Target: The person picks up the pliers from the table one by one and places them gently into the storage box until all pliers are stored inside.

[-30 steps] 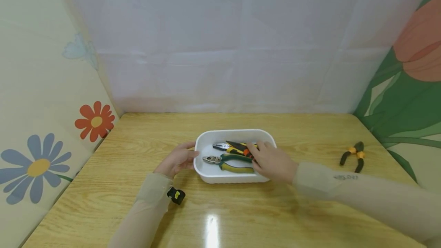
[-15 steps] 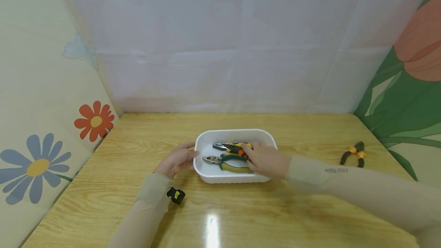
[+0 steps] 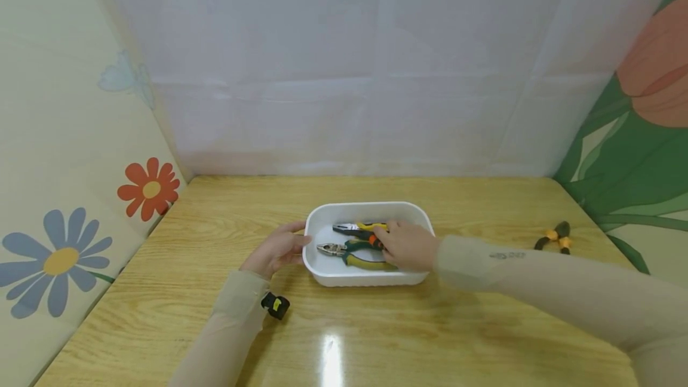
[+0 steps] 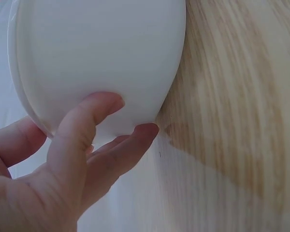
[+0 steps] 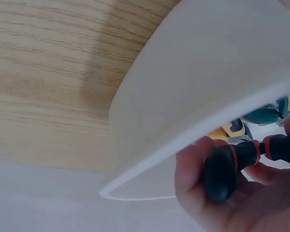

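Observation:
A white plastic bin (image 3: 367, 279) stands on the table with several pliers inside. My left hand (image 3: 276, 249) grips its left end, fingers spread on the outer wall (image 4: 106, 53) and one digit over the rim. My right hand (image 3: 408, 246) reaches into the right half and holds black long-nose pliers (image 3: 362, 235) with orange bands; their handles (image 5: 220, 176) stick out through the fingers. Beneath them are yellow-and-black pliers (image 3: 345, 227). Nearer the front wall lie green-and-yellow combination pliers (image 3: 371, 263), their handle ends partly behind the right hand.
Diagonal cutters (image 3: 562, 230) with orange-and-black handles lie on the wooden table (image 3: 242, 196) at right, partly covered by the right sleeve (image 3: 537, 279). A white cloth (image 3: 349, 124) hangs at the back; flowered panels flank both sides.
My right hand has shifted slightly left and down inside the bin, moving the long-nose pliers lower over the yellow pair. The right sleeve now covers more of the cutters. The left hand stays put.

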Action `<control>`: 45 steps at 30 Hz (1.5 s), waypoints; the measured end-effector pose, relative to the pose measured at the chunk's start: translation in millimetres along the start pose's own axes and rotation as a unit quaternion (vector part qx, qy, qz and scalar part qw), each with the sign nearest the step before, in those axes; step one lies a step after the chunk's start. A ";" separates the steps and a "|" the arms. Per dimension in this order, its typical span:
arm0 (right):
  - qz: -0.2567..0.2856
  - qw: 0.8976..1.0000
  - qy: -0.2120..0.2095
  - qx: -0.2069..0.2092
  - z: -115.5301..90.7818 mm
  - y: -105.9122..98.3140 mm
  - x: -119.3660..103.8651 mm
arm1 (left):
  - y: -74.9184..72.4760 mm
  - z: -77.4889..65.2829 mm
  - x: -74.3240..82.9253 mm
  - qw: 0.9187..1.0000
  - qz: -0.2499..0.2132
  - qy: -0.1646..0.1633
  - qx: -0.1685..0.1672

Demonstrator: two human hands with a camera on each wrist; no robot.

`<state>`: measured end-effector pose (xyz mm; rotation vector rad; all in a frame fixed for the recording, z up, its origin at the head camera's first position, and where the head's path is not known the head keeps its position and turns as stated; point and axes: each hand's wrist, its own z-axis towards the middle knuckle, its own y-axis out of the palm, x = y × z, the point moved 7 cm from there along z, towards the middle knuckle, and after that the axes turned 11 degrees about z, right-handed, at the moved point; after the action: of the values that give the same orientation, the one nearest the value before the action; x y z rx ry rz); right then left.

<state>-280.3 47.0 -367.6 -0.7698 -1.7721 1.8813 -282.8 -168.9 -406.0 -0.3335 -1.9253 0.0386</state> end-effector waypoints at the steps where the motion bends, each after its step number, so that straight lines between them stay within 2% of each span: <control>1: -0.005 1.000 -0.001 -0.002 0.8 0.9 0.2 | 0.5 0.2 0.1 1.000 0.001 0.002 -0.001; 11: -0.002 0.997 0.041 -0.071 8.9 10.6 3.9 | 0.3 1.1 -0.2 1.000 -0.001 0.007 -0.007; 18: 0.014 0.996 0.063 -0.067 9.4 12.5 1.3 | 1.0 1.5 -0.3 1.000 -0.004 0.008 -0.007; 21: 0.027 0.996 0.059 -0.061 8.9 13.7 1.4 | 1.0 1.7 0.0 1.000 -0.003 0.006 -0.005; 26: 0.061 0.994 0.052 -0.071 9.1 24.4 11.3 | 1.0 1.8 -0.2 1.000 -0.003 0.002 -0.001; 30: 0.085 0.992 0.052 -0.077 7.9 23.4 18.0 | 2.3 3.2 -2.0 1.000 -0.012 0.011 -0.006; 34: 0.085 0.995 0.020 -0.057 3.4 9.9 16.3 | 2.5 3.8 -2.8 1.000 -0.015 0.018 -0.008; 39: 0.058 0.998 -0.037 -0.009 -12.0 -10.9 5.9 | 1.9 2.1 -2.4 1.000 -0.009 0.015 -0.009; 45: 0.059 0.997 -0.039 0.027 -29.2 -28.0 0.9 | 2.2 0.6 -0.6 1.000 -0.007 0.017 -0.010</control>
<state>-263.2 71.7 -340.5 -0.8085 -1.7478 2.0541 -282.6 -166.8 -407.2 -0.3323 -1.8955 0.0043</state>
